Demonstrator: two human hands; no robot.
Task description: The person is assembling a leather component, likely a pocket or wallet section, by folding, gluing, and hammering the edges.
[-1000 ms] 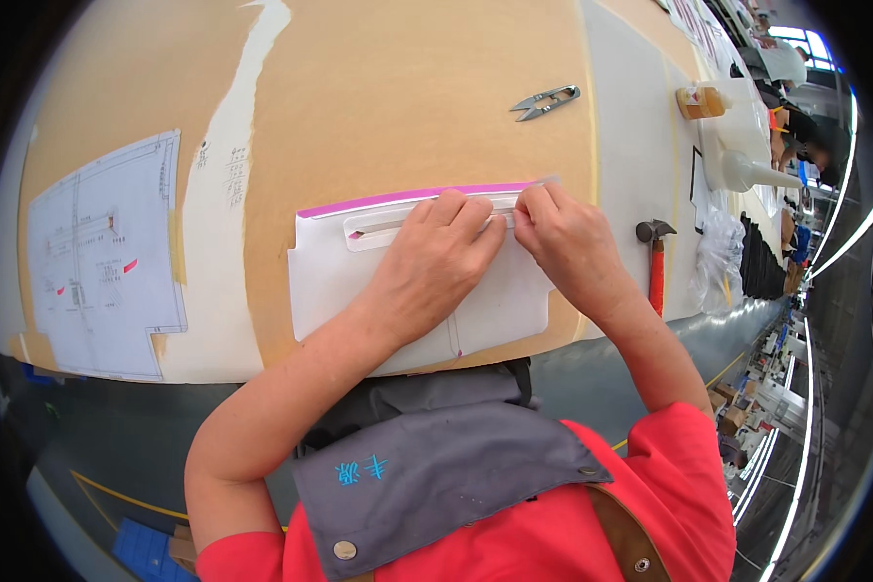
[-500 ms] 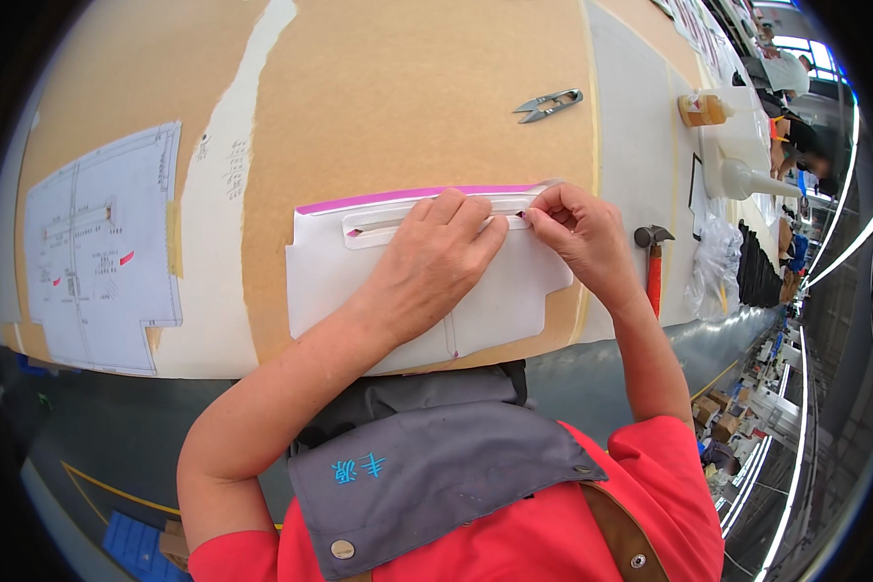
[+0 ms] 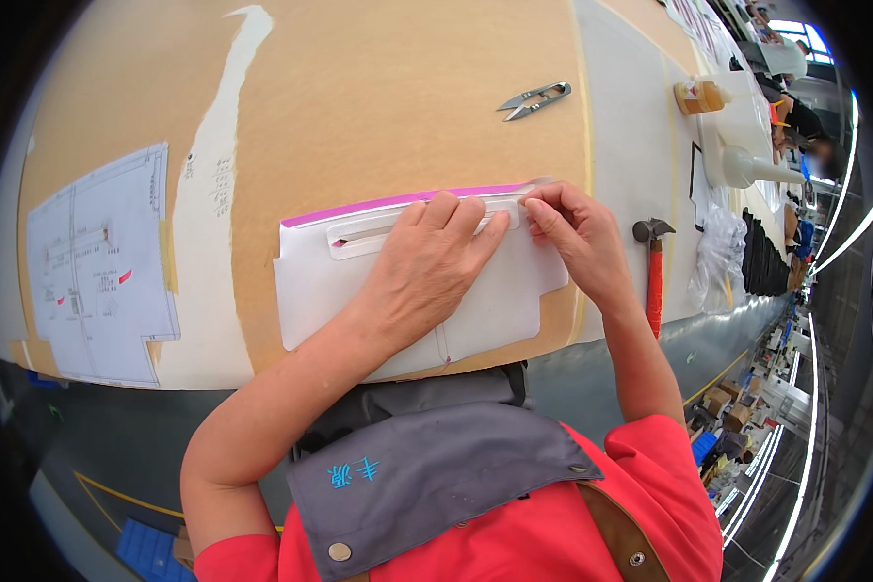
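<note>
A white flat panel (image 3: 330, 301) with a purple strip (image 3: 359, 207) along its far edge lies on the table in front of me. Near that edge runs a long narrow slot in a pale rounded frame (image 3: 344, 248), with a small dark red triangle at its left end. My left hand (image 3: 435, 247) rests on the panel with fingers stretched across the middle of the frame. At the frame's right end, thumb and forefinger of my right hand (image 3: 574, 233) are pinched together. Whatever lies between those fingertips is too small to make out.
Thread snips (image 3: 535, 101) lie beyond the panel. To the right are a red-handled hammer (image 3: 655, 276), a bottle of amber liquid (image 3: 700, 97), a white squeeze bottle (image 3: 747, 167) and clear plastic bags (image 3: 720, 257). A paper pattern drawing (image 3: 102, 267) lies at the left.
The view has shifted slightly. My right fingertips now cover the slot's right end, where a dark triangle showed before. The left hand stays spread on the panel.
</note>
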